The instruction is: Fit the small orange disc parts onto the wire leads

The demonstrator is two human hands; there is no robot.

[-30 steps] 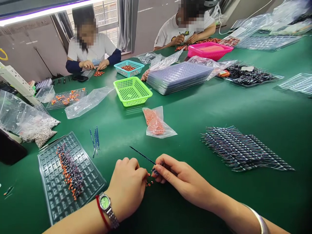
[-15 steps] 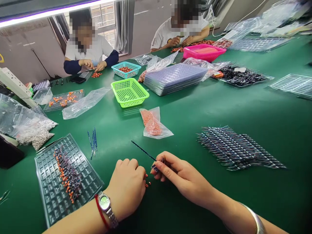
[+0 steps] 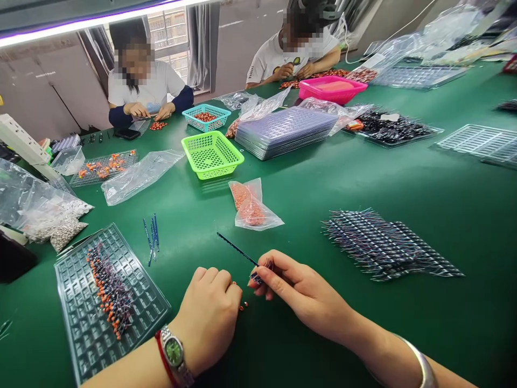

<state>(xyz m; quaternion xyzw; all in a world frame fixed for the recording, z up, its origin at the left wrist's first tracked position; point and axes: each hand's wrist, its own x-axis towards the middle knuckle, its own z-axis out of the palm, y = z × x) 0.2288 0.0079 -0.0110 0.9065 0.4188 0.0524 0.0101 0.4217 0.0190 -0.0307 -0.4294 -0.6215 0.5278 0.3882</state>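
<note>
My right hand (image 3: 299, 285) is closed in a pinch around a thin dark blue strip (image 3: 236, 248), which sticks out up and to the left. A small dark bunch at the strip's lower end is partly covered by the fingers. Just to the left, my left hand (image 3: 212, 318) rests knuckles up with its fingers curled under, so whatever they hold is hidden. Tiny orange-red pieces (image 3: 243, 305) lie by its fingertips, between the two hands. Farther left, several short blue strips (image 3: 152, 240) lie loose on the green table (image 3: 307, 199).
A dark tray (image 3: 147, 328) at left bears wired parts with orange tips (image 3: 105, 293). Strips with wires (image 3: 388, 245) lie at right. Ahead are a bag of orange pieces (image 3: 252, 210), a green basket (image 3: 212, 171) and stacked clear trays (image 3: 283, 129). Two people sit opposite.
The view has shifted slightly. My left wrist has turned a little, and the left hand now covers more of the orange-red pieces. The right hand keeps its pinch on the strip.
</note>
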